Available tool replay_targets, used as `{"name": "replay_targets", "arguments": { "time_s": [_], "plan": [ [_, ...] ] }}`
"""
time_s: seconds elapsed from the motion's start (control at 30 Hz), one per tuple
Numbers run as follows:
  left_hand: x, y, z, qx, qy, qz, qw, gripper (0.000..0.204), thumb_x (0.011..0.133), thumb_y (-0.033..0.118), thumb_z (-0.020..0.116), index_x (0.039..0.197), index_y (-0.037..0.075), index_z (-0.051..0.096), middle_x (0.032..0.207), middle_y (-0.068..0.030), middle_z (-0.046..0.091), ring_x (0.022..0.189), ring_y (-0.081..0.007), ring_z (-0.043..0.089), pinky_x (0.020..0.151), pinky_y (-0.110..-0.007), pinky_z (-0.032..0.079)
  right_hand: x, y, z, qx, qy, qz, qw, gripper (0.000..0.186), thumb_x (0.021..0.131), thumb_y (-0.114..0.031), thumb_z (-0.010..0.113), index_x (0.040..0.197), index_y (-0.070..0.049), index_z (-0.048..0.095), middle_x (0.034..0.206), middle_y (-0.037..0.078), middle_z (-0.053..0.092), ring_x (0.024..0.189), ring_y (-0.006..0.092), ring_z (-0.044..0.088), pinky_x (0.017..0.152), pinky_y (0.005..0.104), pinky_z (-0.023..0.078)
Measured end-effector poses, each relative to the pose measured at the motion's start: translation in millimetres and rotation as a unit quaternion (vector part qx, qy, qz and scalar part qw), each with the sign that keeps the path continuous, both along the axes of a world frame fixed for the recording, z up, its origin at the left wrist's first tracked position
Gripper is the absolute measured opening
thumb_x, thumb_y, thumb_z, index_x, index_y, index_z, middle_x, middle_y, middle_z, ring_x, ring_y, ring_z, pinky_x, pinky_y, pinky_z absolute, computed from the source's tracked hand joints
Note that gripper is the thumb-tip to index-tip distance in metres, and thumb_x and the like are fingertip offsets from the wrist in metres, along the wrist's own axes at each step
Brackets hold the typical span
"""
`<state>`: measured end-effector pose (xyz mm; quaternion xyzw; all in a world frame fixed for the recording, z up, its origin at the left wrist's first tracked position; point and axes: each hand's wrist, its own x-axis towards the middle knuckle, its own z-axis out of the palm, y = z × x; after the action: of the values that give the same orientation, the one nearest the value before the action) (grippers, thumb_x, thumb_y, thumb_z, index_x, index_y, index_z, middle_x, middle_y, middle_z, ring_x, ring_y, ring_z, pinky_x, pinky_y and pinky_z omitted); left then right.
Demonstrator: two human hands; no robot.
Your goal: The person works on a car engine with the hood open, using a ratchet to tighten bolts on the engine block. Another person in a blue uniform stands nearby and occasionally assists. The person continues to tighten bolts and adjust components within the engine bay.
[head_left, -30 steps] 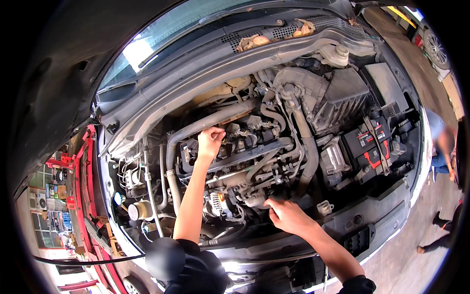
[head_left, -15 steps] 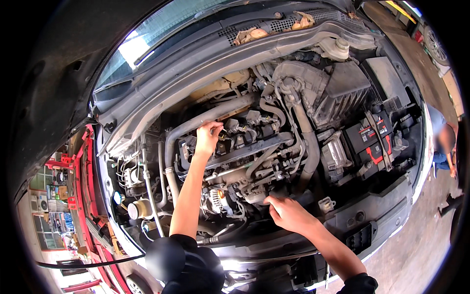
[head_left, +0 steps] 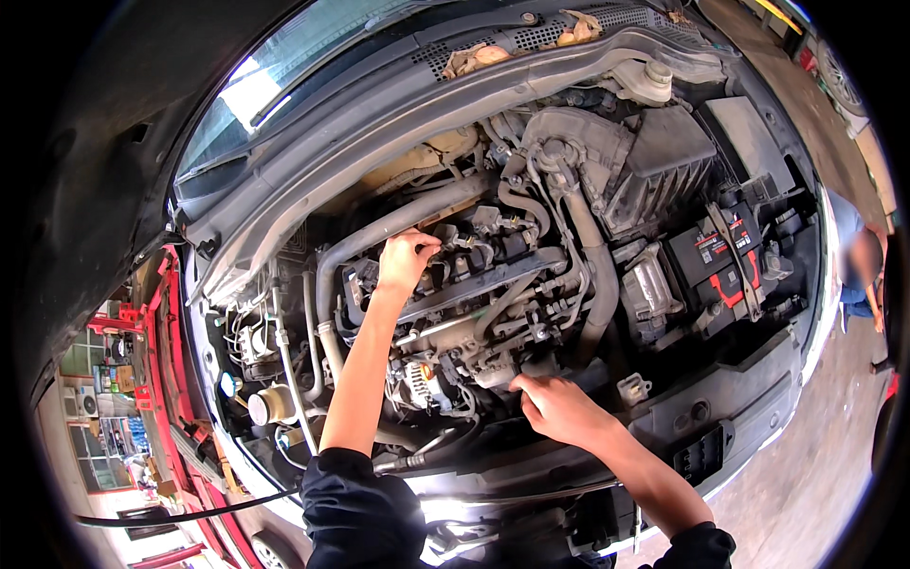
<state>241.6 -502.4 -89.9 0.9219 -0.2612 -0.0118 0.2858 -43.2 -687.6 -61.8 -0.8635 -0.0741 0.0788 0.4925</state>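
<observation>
Grey-and-black metal-and-plastic engine (head_left: 460, 332): mid-bay, under your arms, black battery with red trim (head_left: 699, 266) off to its right, long curved grey pipe (head_left: 436, 204) along its back. Your bare left hand (head_left: 405, 261) is over the engine's far left part, just beside the pipe, thumb and fingers pinched together; can't tell if anything's between them. Your bare right hand (head_left: 561, 412) is at the front edge, near a pale grey lumpy metal casting (head_left: 493, 375), fingers curled; can't tell if it grips or touches anything. To do this well, I'd say use a light pinch and small finger movements, since the small grey-black connector-like parts (head_left: 486, 220) look easy to strain; steady the right hand against solid metal, not the thick grey hose (head_left: 595, 275), and go by feel where sight fails. Hard to make out: your left fingertips are tiny and partly covered, your right palm is hidden, and the dark blurred shape (head_left: 540, 365) beyond those knuckles is unreadable. Engine's underside is out of sight; the black bonnet (head_left: 95, 171) fades into the dark rim.
</observation>
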Motion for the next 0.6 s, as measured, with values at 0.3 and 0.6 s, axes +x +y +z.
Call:
{"name": "replay_targets", "arguments": {
  "time_s": [0.3, 0.6],
  "plan": [
    [7.3, 8.3, -20.9, -0.042, 0.009, 0.091, 0.995, 0.018, 0.078, 0.021, 0.075, 0.084, 0.005, 0.073, 0.080, -0.0092, 0.071, 0.073, -0.0246, 0.068, 0.074, -0.037, 0.053, 1.4, 0.6, 4.5, -0.011, 0.009, 0.007, 1.000, 0.022, 0.081, -0.004, 0.057, 0.103, -0.004, 0.053, 0.076, 0.017, 0.063, 0.073, 0.0376, 0.062, 0.065, 0.0460, 0.049],
    [0.2, -5.2, -3.9, 0.213, -0.117, -0.012, 0.970, 0.013, 0.079, 0.008, 0.065, 0.085, 0.014, 0.074, 0.096, -0.0051, 0.065, 0.107, -0.0285, 0.053, 0.096, -0.046, 0.036, 0.3, 2.0, -1.5, -0.010, -0.007, 0.007, 1.000, 0.022, 0.079, -0.004, 0.057, 0.101, -0.003, 0.053, 0.075, 0.017, 0.062, 0.070, 0.0355, 0.062, 0.062, 0.0453, 0.049]
  ]
}}
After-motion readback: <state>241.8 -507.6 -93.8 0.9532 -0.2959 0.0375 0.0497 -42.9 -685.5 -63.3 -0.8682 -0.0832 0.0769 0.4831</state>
